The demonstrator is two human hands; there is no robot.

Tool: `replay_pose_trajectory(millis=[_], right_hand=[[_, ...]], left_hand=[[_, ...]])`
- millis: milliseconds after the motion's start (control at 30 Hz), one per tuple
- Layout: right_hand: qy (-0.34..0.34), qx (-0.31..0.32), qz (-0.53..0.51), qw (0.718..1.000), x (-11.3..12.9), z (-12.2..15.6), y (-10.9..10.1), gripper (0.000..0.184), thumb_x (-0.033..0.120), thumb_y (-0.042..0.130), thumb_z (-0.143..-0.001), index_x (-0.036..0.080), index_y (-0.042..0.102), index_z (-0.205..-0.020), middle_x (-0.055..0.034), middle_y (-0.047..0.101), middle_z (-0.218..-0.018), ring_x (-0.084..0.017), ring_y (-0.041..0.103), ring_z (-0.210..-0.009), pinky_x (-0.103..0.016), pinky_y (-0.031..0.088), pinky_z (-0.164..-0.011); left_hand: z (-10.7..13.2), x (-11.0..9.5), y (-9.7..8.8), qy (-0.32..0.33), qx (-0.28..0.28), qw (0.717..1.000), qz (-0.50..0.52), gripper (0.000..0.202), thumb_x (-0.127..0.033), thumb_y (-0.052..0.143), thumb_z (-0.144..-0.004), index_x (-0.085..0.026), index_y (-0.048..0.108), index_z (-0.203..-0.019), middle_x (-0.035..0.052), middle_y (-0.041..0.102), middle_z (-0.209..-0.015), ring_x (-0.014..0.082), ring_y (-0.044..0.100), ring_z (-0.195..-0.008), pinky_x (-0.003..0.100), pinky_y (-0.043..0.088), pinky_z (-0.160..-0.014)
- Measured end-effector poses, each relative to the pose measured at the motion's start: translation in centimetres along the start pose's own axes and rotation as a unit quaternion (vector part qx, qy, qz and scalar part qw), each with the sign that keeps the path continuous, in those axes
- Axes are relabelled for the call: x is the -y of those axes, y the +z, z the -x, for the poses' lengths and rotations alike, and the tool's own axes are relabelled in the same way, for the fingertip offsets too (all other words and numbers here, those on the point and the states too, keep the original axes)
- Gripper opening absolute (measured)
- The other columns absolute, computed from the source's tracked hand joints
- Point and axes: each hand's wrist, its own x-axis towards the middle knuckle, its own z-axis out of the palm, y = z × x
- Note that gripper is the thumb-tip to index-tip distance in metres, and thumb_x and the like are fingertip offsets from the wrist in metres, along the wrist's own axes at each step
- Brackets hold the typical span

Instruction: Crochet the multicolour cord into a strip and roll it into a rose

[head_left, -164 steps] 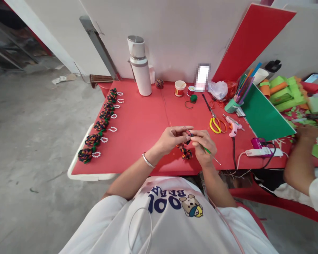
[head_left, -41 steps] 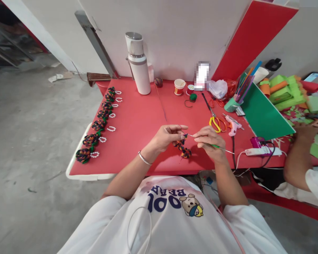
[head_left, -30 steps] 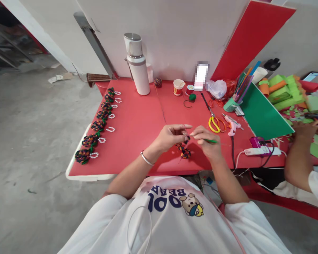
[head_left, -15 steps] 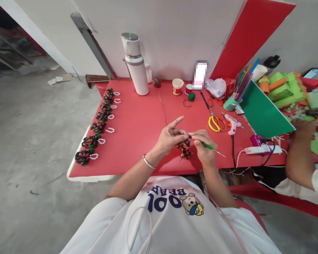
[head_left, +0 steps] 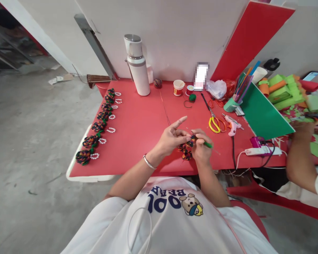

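Between my hands hangs a dark multicoloured crochet piece (head_left: 187, 154) with orange and green flecks. My left hand (head_left: 174, 137) pinches its upper edge, the index finger stretched out. A crochet hook with a green handle (head_left: 208, 144) sits in my right hand (head_left: 202, 146), its tip end at the stitches by my left fingertips. The hook's far end is blurred. A thin strand of yarn (head_left: 164, 107) runs from my left hand back to a ball of dark yarn (head_left: 157, 83) near the wall.
Along the left edge lie several crocheted flowers (head_left: 90, 141) with white bead loops. At the back stand a white thermos (head_left: 139, 70) and a paper cup (head_left: 178, 88). Scissors (head_left: 214, 124), a pink glue gun (head_left: 232, 124) and a power strip (head_left: 263, 151) lie right, near another person's arm (head_left: 300, 151).
My right hand has turned and moved slightly left, closer to my left hand, and the hook swings with it. The crochet piece stays held between my hands.
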Motion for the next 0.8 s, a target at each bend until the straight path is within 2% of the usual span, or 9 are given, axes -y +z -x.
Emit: replay_pose_trajectory(millis=[67, 133, 200, 300, 400, 467, 567, 700, 800], right_hand=[[0.069, 0.048, -0.094, 0.992, -0.4, -1.0, -0.6, 0.026, 0.058, 0.066, -0.091, 0.032, 0.072, -0.091, 0.001, 0.078, -0.091, -0.016, 0.072, -0.083, -0.032, 0.058, -0.07], [0.122, 0.126, -0.131, 0.976, -0.7, -2.5, -1.8, 0.029, 0.06, 0.071, -0.087, 0.03, 0.073, -0.086, 0.0004, 0.079, -0.088, -0.016, 0.071, -0.077, -0.03, 0.057, -0.063], [0.149, 0.224, -0.13, 0.954, -0.5, -4.3, -3.3, 0.029, 0.057, 0.075, -0.084, 0.028, 0.076, -0.085, -0.0021, 0.081, -0.088, -0.017, 0.071, -0.077, -0.033, 0.059, -0.069], [0.179, 0.339, -0.099, 0.918, 0.5, -7.1, -5.1, 0.025, 0.051, 0.076, -0.086, 0.026, 0.08, -0.088, -0.0059, 0.083, -0.092, -0.021, 0.076, -0.088, -0.041, 0.061, -0.083], [0.183, 0.401, -0.078, 0.894, 1.8, -9.1, -5.8, 0.017, 0.041, 0.075, -0.089, 0.026, 0.082, -0.093, -0.0076, 0.084, -0.098, -0.021, 0.078, -0.093, -0.041, 0.061, -0.088], [0.178, 0.422, -0.056, 0.887, 2.6, -9.7, -5.8, 0.013, 0.036, 0.075, -0.09, 0.026, 0.082, -0.095, -0.0074, 0.084, -0.101, -0.021, 0.078, -0.094, -0.039, 0.062, -0.088], [0.14, 0.43, 0.015, 0.892, 3.4, -9.7, -5.6, 0.011, 0.031, 0.074, -0.091, 0.026, 0.082, -0.097, -0.0062, 0.084, -0.1, -0.02, 0.079, -0.094, -0.036, 0.062, -0.087], [-0.009, 0.373, 0.132, 0.918, 3.6, -7.9, -5.0, 0.015, 0.028, 0.073, -0.091, 0.03, 0.08, -0.105, -0.0034, 0.083, -0.108, -0.019, 0.077, -0.097, -0.037, 0.061, -0.091], [-0.101, 0.309, 0.198, 0.925, 3.0, -5.2, -4.2, 0.023, 0.025, 0.074, -0.091, 0.033, 0.077, -0.112, -0.0036, 0.08, -0.115, -0.019, 0.075, -0.098, -0.039, 0.061, -0.089]], left_hand=[[0.0, -0.3, -0.5, -0.003, 0.0, 1.0, -0.012, 0.105, -0.021, 0.091, -0.062, -0.015, 0.044, -0.156, -0.0001, 0.074, -0.076, 0.0106, 0.064, -0.064, 0.023, 0.046, -0.063], [0.1, -0.6, -1.0, -0.005, 0.004, 0.999, -0.038, 0.099, -0.019, 0.091, -0.062, -0.013, 0.049, -0.152, 0.0, 0.073, -0.074, 0.011, 0.064, -0.065, 0.023, 0.046, -0.065], [0.1, -0.8, -1.4, -0.006, 0.01, 0.998, -0.068, 0.094, -0.018, 0.09, -0.064, -0.012, 0.052, -0.15, 0.0006, 0.073, -0.073, 0.0107, 0.064, -0.066, 0.023, 0.046, -0.065], [0.0, -0.9, -1.8, -0.008, 0.017, 0.994, -0.104, 0.088, -0.017, 0.086, -0.068, -0.01, 0.052, -0.149, 0.0028, 0.074, -0.075, 0.0109, 0.065, -0.067, 0.023, 0.047, -0.065], [-0.1, -0.8, -1.8, -0.003, 0.024, 0.992, -0.124, 0.09, -0.015, 0.084, -0.069, -0.01, 0.049, -0.152, 0.004, 0.075, -0.077, 0.0121, 0.066, -0.067, 0.023, 0.047, -0.063], [-0.1, -0.8, -1.7, 0.007, 0.015, 0.99, -0.14, 0.093, -0.014, 0.083, -0.068, -0.01, 0.047, -0.153, 0.0041, 0.076, -0.076, 0.013, 0.067, -0.066, 0.023, 0.048, -0.063], [-0.3, -0.8, -1.3, 0.035, -0.029, 0.984, -0.175, 0.092, -0.011, 0.081, -0.066, -0.009, 0.048, -0.152, 0.0029, 0.075, -0.073, 0.0135, 0.068, -0.065, 0.023, 0.049, -0.062], [-0.5, -1.0, -1.0, 0.048, -0.086, 0.983, -0.155, 0.094, -0.014, 0.082, -0.066, -0.008, 0.046, -0.152, 0.0001, 0.073, -0.068, 0.0123, 0.067, -0.061, 0.022, 0.049, -0.061], [-0.7, -0.8, -0.8, 0.034, -0.08, 0.991, -0.101, 0.098, -0.017, 0.085, -0.066, -0.007, 0.043, -0.154, -0.0008, 0.072, -0.068, 0.0114, 0.066, -0.06, 0.022, 0.05, -0.063]])
